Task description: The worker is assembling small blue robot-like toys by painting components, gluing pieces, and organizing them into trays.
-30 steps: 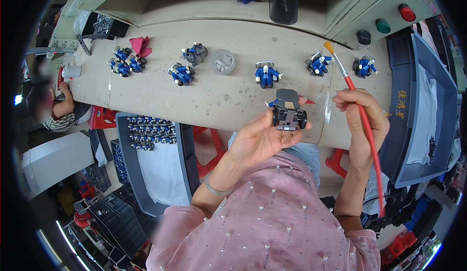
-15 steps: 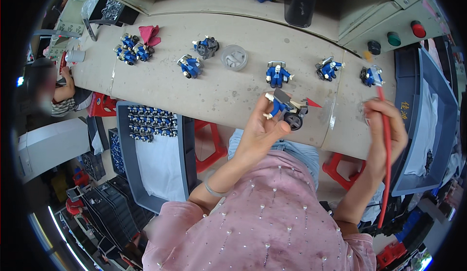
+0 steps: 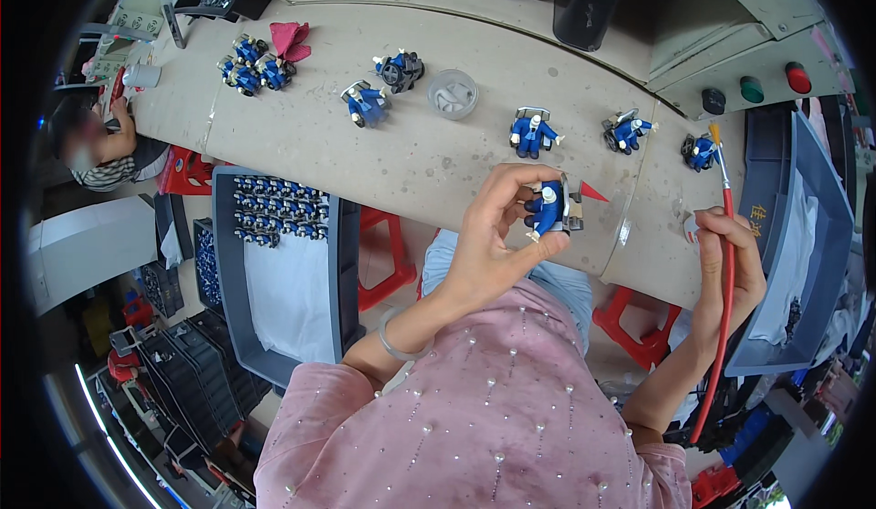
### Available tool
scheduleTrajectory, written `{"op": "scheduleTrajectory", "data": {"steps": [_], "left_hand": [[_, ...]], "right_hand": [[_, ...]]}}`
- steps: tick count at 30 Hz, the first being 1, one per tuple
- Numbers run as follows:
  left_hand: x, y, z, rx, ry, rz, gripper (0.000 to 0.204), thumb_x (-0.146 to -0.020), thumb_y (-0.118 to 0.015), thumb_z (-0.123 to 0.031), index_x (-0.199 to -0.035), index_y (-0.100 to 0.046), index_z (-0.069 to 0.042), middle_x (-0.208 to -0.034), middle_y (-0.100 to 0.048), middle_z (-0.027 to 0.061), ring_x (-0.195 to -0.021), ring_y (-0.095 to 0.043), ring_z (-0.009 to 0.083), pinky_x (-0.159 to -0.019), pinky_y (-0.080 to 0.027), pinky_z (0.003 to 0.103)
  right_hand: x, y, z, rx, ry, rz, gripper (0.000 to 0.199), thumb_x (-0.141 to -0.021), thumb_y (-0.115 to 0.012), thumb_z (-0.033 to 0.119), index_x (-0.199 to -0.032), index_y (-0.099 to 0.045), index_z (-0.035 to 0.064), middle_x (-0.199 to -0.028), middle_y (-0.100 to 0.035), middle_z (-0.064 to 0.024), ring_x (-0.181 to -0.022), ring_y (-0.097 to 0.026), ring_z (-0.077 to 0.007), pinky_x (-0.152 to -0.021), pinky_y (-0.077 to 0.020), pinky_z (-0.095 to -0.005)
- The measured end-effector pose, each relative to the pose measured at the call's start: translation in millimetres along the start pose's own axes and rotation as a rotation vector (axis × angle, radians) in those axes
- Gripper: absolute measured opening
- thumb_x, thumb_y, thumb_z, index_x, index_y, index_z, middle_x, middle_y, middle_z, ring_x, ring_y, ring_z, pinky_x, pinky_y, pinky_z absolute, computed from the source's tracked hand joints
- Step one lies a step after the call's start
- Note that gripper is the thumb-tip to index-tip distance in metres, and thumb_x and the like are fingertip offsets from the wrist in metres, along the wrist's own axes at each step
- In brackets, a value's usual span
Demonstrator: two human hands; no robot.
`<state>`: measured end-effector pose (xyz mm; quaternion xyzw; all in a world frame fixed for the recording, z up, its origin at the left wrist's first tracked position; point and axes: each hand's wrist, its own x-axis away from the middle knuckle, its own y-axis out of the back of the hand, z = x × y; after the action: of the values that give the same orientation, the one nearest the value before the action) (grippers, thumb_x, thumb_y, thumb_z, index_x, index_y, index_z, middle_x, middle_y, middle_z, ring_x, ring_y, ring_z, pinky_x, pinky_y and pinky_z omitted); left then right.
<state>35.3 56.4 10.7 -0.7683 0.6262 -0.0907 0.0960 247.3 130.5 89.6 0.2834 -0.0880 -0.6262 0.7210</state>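
Observation:
My left hand (image 3: 484, 244) is closed around a toy figurine (image 3: 549, 206) in a blue suit seated in a grey wheelchair, held above the table's near edge. A small red pointed piece (image 3: 593, 193) shows beside it. My right hand (image 3: 733, 267) grips a paintbrush (image 3: 727, 281) with a long red handle, bristles pointing up. In the picture its tip overlaps the rightmost seated figurine (image 3: 701, 151); whether they touch I cannot tell. Two similar figurines, a middle one (image 3: 535, 133) and one to its right (image 3: 628, 132), sit on the table. Something small and white (image 3: 691, 227) shows by my right fingertips.
A clear plastic cup (image 3: 453, 94) stands on the table (image 3: 319, 148), left of centre. More figurines (image 3: 256, 66) cluster beside a crimson cloth (image 3: 290, 41). Grey bins flank me, the left bin (image 3: 348, 299) holding rows of figurines. Another person (image 3: 100, 148) sits far left.
The figurine in my left hand has turned, its blue front now showing instead of the chair's wheel. The brush's bristles have shifted right and come into focus. The whole view has shifted slightly.

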Motion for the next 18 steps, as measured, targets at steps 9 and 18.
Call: {"op": "scheduleTrajectory", "data": {"steps": [9, 18], "left_hand": [[8.1, 40.4, -17.1, -0.333, -0.114, -0.214, 0.052, -0.068, -0.071, 0.007, -0.115, -0.052, -0.002, -0.111, -0.045, 0.0064, -0.098, -0.054, 0.0139, -0.082, -0.047, 0.027], [53.5, 127.9, -35.5, -0.527, -0.162, -0.609, 0.050, -0.067, -0.073, 0.005, -0.113, -0.053, -0.002, -0.109, -0.045, 0.0064, -0.095, -0.055, 0.0130, -0.080, -0.048, 0.026]], "right_hand": [[-19.5, 108.5, -51.2, 0.339, 0.044, -0.374, 0.022, -0.093, -0.052, 0.009, -0.109, -0.062, -0.0031, -0.105, -0.064, -0.0098, -0.095, -0.058, -0.0142, -0.088, -0.0433, -0.0269], [0.7, 274.3, -234.7, 0.743, -0.157, -0.204, 0.040, -0.097, -0.044, 0.033, -0.120, -0.055, 0.0025, -0.113, -0.061, -0.0141, -0.102, -0.058, -0.0255, -0.085, -0.0468, -0.0344]]}}
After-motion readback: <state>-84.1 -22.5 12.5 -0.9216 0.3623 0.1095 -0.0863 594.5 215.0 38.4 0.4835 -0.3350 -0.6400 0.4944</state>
